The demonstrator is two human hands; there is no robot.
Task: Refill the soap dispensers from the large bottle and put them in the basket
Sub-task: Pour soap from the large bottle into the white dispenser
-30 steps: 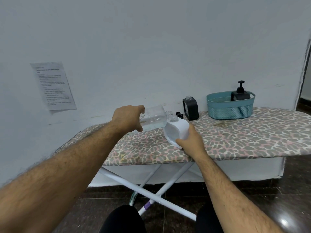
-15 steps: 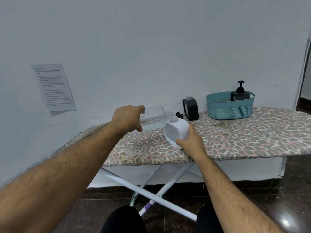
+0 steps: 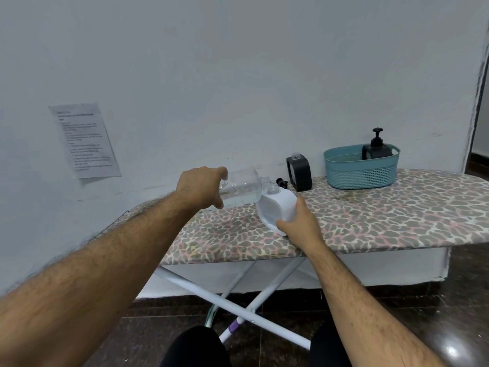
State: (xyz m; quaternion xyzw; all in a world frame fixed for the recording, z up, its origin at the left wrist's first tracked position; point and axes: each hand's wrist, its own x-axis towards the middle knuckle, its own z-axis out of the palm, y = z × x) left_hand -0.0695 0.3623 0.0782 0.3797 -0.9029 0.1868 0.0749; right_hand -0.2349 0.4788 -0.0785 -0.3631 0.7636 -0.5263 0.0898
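Printed paper sheet is taped to wall at far left. Left hand, fingers wrapped round base of clear plastic large bottle, tips it w/ neck at white soap dispenser to pour. Right hand grips dispenser, tilted on leopard-print ironing board. Black dispenser, uncapped, waits nr teal plastic basket. Vs 1 s ago: no visible change.

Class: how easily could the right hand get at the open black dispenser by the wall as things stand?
Probably not straight away: the right hand grips the white dispenser being filled. The black dispenser stands just beyond, with nothing between.
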